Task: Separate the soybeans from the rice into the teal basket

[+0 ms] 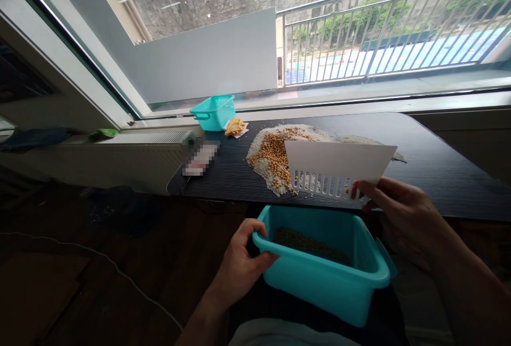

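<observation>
My left hand (pixel 239 266) grips the left handle of a teal plastic bin (pixel 339 287) held below the table's front edge; dark green beans (pixel 307 242) lie in its bottom. My right hand (pixel 399 213) holds a white slotted scraper (pixel 339 167) upright on the black table (pixel 439 170), its slotted lower edge against a heap of white rice and yellow soybeans (pixel 275 157) near the front edge. More rice trails behind the scraper to the right.
A second teal bin (pixel 213 112) stands at the table's back left, next to a small yellow packet on paper (pixel 235 126). A blurred card (pixel 199 158) lies near the left edge. A radiator, window and balcony railing lie beyond. A white cable crosses the dark floor.
</observation>
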### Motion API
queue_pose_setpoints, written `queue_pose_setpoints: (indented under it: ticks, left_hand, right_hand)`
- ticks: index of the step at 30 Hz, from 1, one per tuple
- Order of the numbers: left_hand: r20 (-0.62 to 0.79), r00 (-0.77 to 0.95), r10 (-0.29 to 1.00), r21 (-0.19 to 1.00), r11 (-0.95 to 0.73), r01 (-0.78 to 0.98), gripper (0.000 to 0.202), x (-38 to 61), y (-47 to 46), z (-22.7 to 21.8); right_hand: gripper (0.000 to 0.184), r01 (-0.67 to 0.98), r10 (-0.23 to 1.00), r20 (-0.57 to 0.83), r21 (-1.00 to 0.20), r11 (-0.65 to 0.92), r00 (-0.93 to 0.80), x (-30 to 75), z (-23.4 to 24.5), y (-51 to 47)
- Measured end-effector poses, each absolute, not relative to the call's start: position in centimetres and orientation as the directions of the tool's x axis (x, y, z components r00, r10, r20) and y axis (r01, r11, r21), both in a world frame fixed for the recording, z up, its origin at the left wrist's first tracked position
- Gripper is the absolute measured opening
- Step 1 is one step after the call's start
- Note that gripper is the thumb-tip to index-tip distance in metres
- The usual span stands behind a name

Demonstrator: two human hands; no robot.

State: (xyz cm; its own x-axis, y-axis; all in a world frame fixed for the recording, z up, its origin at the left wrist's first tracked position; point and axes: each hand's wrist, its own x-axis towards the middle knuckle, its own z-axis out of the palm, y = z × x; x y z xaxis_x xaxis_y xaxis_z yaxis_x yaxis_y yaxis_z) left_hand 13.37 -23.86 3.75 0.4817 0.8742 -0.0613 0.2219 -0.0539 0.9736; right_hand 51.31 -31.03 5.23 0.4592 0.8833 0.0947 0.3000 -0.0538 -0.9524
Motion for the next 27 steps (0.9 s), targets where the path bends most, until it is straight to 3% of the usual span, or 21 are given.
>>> queue_pose_setpoints:
  ticks: [20, 27]
  left_hand:
    - [-0.077, 0.476, 0.876, 0.97, -0.045, 0.239, 0.038, 13.6, -23.9, 4.2]
    - [-0.082, 0.477, 0.875, 0.97, -0.04, 0.241, 0.036, 13.6, -23.9, 4.3]
  right_hand:
    - [0.1, 0.3, 0.83, 0.045, -0.942, -0.149, 0.555, 49.1, 7.6, -31.2]
    - [0.08, 0.243, 0.834, 0.003, -0.957, -0.157, 0.551, 48.3, 8.0, -31.8]
